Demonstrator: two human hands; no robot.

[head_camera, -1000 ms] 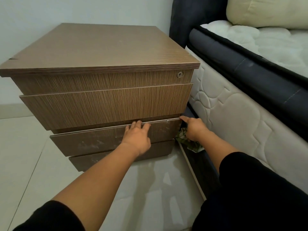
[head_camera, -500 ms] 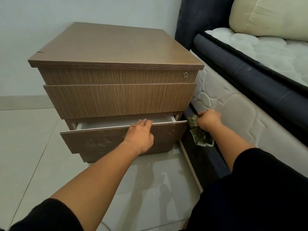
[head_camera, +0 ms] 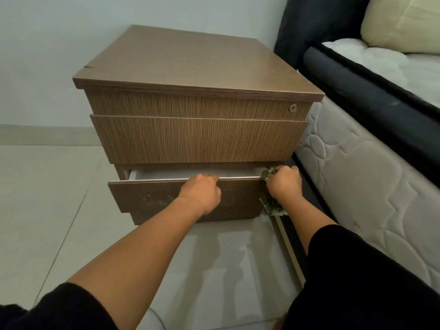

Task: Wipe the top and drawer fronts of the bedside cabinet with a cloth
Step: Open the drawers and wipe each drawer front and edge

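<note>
A brown wood-grain bedside cabinet (head_camera: 195, 67) stands on the tiled floor beside the bed. Its third drawer (head_camera: 152, 194) is pulled partly out, and the dark front is smudged with pale marks. My left hand (head_camera: 202, 194) hooks its fingers over the top edge of that drawer front near the middle. My right hand (head_camera: 284, 184) is fisted around a green patterned cloth (head_camera: 271, 204) at the drawer's right end, with the cloth hanging below the fist. The upper two drawers are closed; the top one has a small lock (head_camera: 293, 107).
The bed (head_camera: 371, 177) with a quilted white mattress side and dark frame lies close on the right, leaving a narrow gap to the cabinet. A cream pillow (head_camera: 402, 22) sits at its head. Pale floor tiles (head_camera: 47, 198) spread left and front; the wall is behind.
The third drawer has slid further out under my left hand. My right hand has brought the cloth from the gap by the bed up to the drawer's right end.
</note>
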